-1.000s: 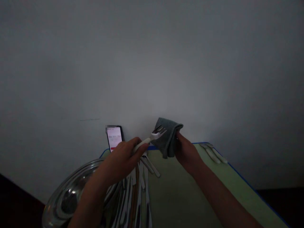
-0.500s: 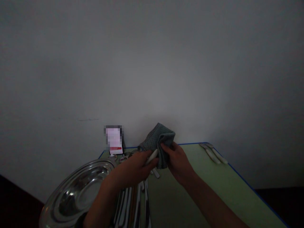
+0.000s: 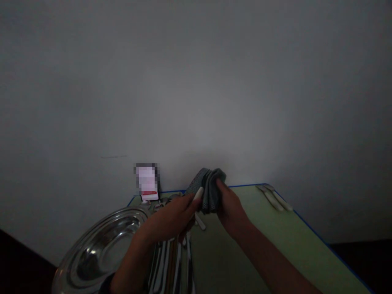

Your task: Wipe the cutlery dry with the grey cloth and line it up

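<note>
My left hand [image 3: 176, 214] is closed on a piece of cutlery, whose white handle [image 3: 199, 193] sticks up past the fingers. The rest of it is hidden, so its kind does not show. My right hand [image 3: 232, 208] grips a bunched grey-green cloth [image 3: 210, 192], thumb on top, against the held piece. Below the hands, another white handle [image 3: 200, 222] lies on the green table [image 3: 226, 253].
A large steel basin [image 3: 76, 253] stands at the left. Several knives and chopsticks [image 3: 170, 265] lie beside it. A phone [image 3: 148, 183] leans on the wall at the back. Two white-handled forks [image 3: 274, 198] rest by the table's right edge.
The cloth has been folded tighter and sits lower, bunched in my right hand. My left hand has turned, and the white handle in it points more upward.
</note>
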### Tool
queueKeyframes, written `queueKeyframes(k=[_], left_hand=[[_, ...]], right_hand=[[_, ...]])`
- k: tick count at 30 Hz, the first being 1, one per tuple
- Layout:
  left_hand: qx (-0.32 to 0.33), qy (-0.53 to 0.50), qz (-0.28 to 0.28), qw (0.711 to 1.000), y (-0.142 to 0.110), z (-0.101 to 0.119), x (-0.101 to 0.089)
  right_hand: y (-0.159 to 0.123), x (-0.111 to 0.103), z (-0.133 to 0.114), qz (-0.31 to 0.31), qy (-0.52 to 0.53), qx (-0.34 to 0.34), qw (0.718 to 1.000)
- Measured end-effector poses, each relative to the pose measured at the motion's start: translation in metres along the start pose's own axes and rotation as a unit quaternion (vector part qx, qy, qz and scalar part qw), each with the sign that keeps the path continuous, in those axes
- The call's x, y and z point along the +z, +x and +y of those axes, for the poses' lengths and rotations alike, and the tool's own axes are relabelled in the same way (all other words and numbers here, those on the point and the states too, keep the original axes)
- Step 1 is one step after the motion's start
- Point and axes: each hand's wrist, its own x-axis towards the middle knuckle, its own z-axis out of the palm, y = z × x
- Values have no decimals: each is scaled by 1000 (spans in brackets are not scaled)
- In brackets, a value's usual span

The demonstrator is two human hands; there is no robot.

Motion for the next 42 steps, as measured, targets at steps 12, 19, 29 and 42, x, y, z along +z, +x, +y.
queueKeyframes(k=[12,19,29,42], left_hand=[[72,83,-56,992,4,-10,9],[81,48,-61,994,7,0,11],[9,-71,-112,991,0,3,8],[93,61,-50,992,5,-11,11]], right_hand=[[-7,5,1,-47,18,7,999],[1,-4,-1,-12,-100,-92,991],[3,-8,2,31,-145,-93,985],[1,-3,4,-15,-52,-48,997]])
